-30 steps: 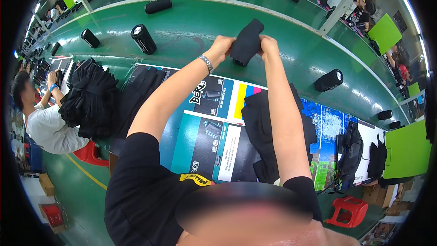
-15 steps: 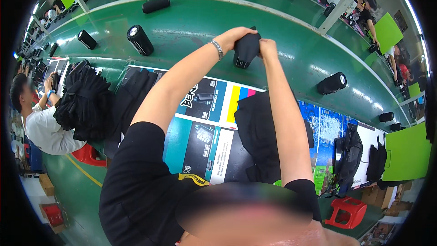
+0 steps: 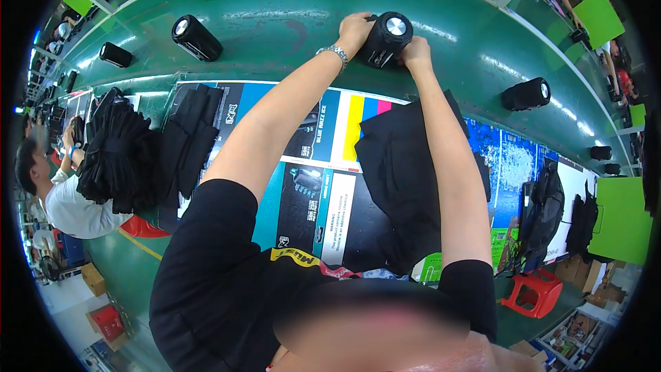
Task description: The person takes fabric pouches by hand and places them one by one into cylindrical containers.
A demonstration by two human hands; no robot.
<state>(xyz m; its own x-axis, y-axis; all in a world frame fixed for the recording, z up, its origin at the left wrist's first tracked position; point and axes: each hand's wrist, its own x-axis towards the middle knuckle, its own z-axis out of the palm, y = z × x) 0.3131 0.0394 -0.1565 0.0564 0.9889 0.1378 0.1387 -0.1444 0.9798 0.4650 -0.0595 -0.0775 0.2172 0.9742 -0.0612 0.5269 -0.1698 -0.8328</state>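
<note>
On the green belt ahead of me stands a black cylindrical speaker (image 3: 383,49), leaning slightly, its round silver end facing up. My left hand (image 3: 354,33), below a metal watch band, grips its left side near the top. Against its right side, my right hand (image 3: 416,52) is closed with the fingers curled in and partly hidden. Whether any dark cloth lies between my hands and the speaker, I cannot tell. Under and beside my right forearm, a pile of flat black cloth pieces (image 3: 396,165) lies on the printed bench top (image 3: 330,196).
More black speakers (image 3: 197,38) rest along the green belt (image 3: 275,34). Bundled black cloth (image 3: 113,155) is heaped at left, near a co-worker in a white shirt (image 3: 79,207). At right are black straps or bags (image 3: 546,210), a green panel (image 3: 623,220) and a red stool (image 3: 533,293).
Black cloth that hung over the speaker's top between my hands no longer covers it; the silver end now shows. My hands have moved slightly apart, and the view has shifted.
</note>
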